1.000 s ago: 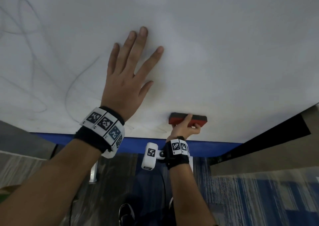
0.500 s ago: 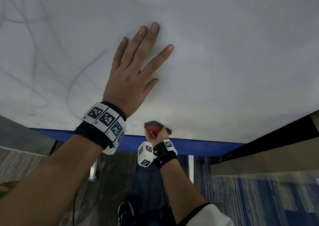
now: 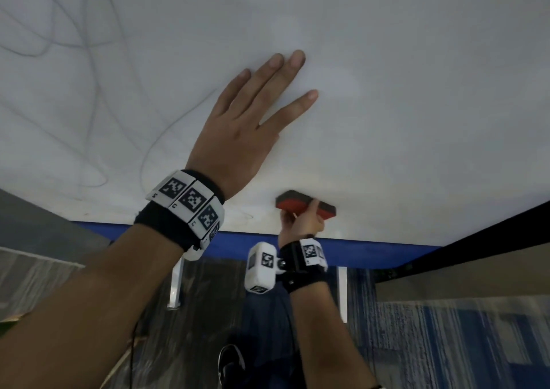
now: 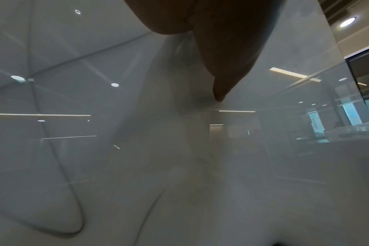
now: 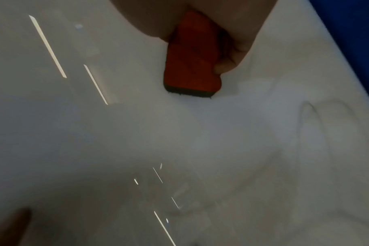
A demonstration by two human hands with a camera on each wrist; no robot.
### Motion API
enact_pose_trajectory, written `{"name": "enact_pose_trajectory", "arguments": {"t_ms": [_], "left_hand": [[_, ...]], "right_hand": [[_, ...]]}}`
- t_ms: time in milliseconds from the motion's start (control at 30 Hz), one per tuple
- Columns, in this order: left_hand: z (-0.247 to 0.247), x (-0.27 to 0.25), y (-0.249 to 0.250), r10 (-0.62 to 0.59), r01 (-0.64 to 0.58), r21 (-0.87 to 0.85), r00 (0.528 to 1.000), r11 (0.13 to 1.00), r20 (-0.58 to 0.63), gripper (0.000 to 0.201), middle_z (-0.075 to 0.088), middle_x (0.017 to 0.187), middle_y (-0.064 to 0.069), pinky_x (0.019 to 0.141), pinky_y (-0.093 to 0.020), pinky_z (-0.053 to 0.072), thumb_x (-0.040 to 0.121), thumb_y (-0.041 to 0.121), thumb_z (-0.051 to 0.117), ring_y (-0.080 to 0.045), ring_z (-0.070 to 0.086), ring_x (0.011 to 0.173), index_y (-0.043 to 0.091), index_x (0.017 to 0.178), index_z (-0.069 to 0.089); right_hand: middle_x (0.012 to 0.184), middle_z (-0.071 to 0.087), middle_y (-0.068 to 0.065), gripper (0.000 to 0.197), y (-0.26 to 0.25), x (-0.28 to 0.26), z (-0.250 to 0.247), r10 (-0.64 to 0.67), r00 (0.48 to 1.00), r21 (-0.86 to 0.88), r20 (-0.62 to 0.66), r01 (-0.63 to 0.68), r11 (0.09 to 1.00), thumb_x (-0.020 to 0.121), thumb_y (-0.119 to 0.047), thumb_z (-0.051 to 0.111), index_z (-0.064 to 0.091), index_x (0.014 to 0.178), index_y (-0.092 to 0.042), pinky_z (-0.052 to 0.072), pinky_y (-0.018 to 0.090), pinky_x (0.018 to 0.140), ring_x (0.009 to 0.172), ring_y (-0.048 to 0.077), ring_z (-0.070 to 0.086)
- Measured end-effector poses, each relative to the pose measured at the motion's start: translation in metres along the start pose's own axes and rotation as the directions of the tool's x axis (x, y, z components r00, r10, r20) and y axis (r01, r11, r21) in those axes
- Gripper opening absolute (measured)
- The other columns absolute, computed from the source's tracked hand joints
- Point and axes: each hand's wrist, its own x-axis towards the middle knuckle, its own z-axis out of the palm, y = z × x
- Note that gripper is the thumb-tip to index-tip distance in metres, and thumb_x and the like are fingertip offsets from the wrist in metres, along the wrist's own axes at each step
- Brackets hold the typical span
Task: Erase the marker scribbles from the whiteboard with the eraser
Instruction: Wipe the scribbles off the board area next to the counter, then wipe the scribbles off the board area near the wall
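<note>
The whiteboard (image 3: 401,76) fills the upper head view, with faint grey marker scribbles (image 3: 95,70) looping over its left part. My left hand (image 3: 247,127) lies flat on the board, fingers straight and spread, just right of those lines. Lower down, near the board's blue bottom edge, my right hand (image 3: 300,225) grips the red eraser (image 3: 303,207) with its dark felt pressed to the board. In the right wrist view the eraser (image 5: 192,56) sits under my fingers (image 5: 225,66), with a thin scribble (image 5: 310,113) to its right. Curved marker lines (image 4: 61,174) cross the left wrist view.
A blue strip (image 3: 238,243) runs along the board's bottom edge, with white stand legs (image 3: 175,284) below. A dark ledge (image 3: 476,240) angles in at the right. Striped blue-grey carpet (image 3: 446,344) and my shoe (image 3: 230,365) lie beneath.
My right hand swept the eraser left along the bottom edge, then back right. The left hand stayed flat on the board while the view shifted.
</note>
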Motion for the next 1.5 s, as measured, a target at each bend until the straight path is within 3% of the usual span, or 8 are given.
{"name": "enact_pose_trajectory", "arguments": {"t_ms": [333, 533, 733, 967, 1167, 1333, 1400, 1500], "left_hand": [[0.005, -0.004, -0.004, 0.034, -0.035, -0.018, 0.998, 0.999, -0.054, 0.071, 0.035, 0.163, -0.014, 0.127, -0.036, 0.012, 0.091, -0.002, 0.068, -0.027, 0.026, 0.152, 0.024, 0.153, 0.046], [0.009, -0.003, 0.001, -0.024, 0.022, -0.052, 0.999, 0.998, -0.039, 0.075, 0.032, 0.164, -0.014, 0.128, -0.037, 0.006, 0.088, -0.003, 0.069, -0.027, 0.025, 0.154, 0.024, 0.154, 0.045], [-0.013, -0.005, -0.019, 0.081, -0.065, -0.142, 0.990, 0.988, 0.111, 0.064, 0.020, 0.170, -0.007, 0.128, -0.030, 0.005, 0.093, 0.006, 0.064, -0.022, 0.019, 0.158, 0.023, 0.152, 0.047], [-0.045, -0.008, -0.028, 0.122, -0.046, -0.378, 0.976, 0.925, 0.179, 0.052, 0.023, 0.170, -0.006, 0.128, -0.040, 0.023, 0.091, 0.007, 0.065, -0.021, 0.020, 0.158, 0.016, 0.141, 0.057], [-0.092, -0.037, -0.076, -0.043, 0.164, -0.472, 0.966, 0.866, 0.256, 0.051, 0.060, 0.142, -0.003, 0.113, -0.040, 0.046, 0.090, -0.005, 0.057, -0.020, 0.054, 0.134, 0.015, 0.137, 0.062], [-0.165, -0.049, -0.141, -0.370, 0.332, -0.486, 0.929, 0.808, 0.020, 0.038, 0.069, 0.120, 0.007, 0.100, -0.032, 0.049, 0.097, 0.001, 0.059, -0.011, 0.064, 0.109, 0.022, 0.129, 0.065], [-0.191, -0.046, -0.161, -0.448, 0.324, -0.536, 0.886, 0.780, -0.117, 0.036, 0.070, 0.111, 0.005, 0.095, -0.031, 0.052, 0.096, -0.002, 0.061, -0.011, 0.066, 0.101, 0.019, 0.124, 0.067], [-0.216, -0.031, -0.176, -0.449, 0.256, -0.575, 0.866, 0.777, -0.221, 0.033, 0.068, 0.114, 0.003, 0.094, -0.028, 0.052, 0.096, 0.001, 0.062, -0.011, 0.065, 0.104, 0.019, 0.124, 0.066]], "right_hand": [[0.036, 0.052, 0.002, 0.049, 0.045, 0.087, -0.050, 0.345, 0.939, -0.153, 0.015, -0.338, 0.929, 0.109, -0.014, 0.030, 0.052, 0.065, -0.019, 0.045, 0.022, 0.036, 0.032, 0.021, 0.053], [0.072, 0.066, 0.024, 0.042, 0.061, 0.022, 0.008, 0.554, 0.818, -0.276, 0.158, -0.502, 0.820, 0.105, -0.021, 0.030, 0.058, 0.091, 0.008, 0.052, 0.026, 0.041, 0.070, 0.031, 0.053], [0.072, 0.065, 0.024, 0.022, -0.004, 0.017, -0.012, 0.443, 0.852, -0.050, 0.281, -0.447, 0.893, 0.077, -0.008, 0.045, 0.059, 0.089, 0.004, 0.045, 0.029, 0.055, 0.076, 0.030, 0.051], [0.054, 0.063, 0.018, 0.041, 0.024, -0.034, 0.020, 0.444, 0.877, -0.170, 0.185, -0.416, 0.893, 0.108, -0.026, 0.031, 0.054, 0.086, 0.000, 0.050, 0.021, 0.040, 0.062, 0.027, 0.050], [0.061, 0.067, 0.019, 0.029, 0.043, -0.163, 0.075, 0.446, 0.774, 0.016, 0.450, -0.507, 0.862, 0.104, -0.012, 0.044, 0.058, 0.081, 0.000, 0.050, 0.036, 0.097, 0.077, 0.030, 0.062], [0.090, 0.069, 0.012, 0.017, -0.021, -0.269, 0.078, 0.085, 0.687, 0.056, 0.722, -0.181, 0.982, 0.094, -0.027, 0.064, 0.059, 0.096, -0.011, 0.055, 0.036, 0.079, 0.091, 0.024, 0.063], [0.098, 0.066, 0.005, 0.022, -0.042, -0.306, 0.083, -0.386, 0.539, 0.143, 0.749, 0.438, 0.888, 0.092, -0.029, 0.068, 0.055, 0.105, -0.017, 0.052, 0.035, 0.084, 0.089, 0.020, 0.062], [0.114, 0.060, 0.004, 0.037, -0.070, -0.335, 0.116, -0.676, -0.217, 0.156, 0.704, 0.976, -0.150, 0.088, -0.028, 0.074, 0.054, 0.119, -0.022, 0.045, 0.030, 0.082, 0.095, 0.020, 0.059]]}}
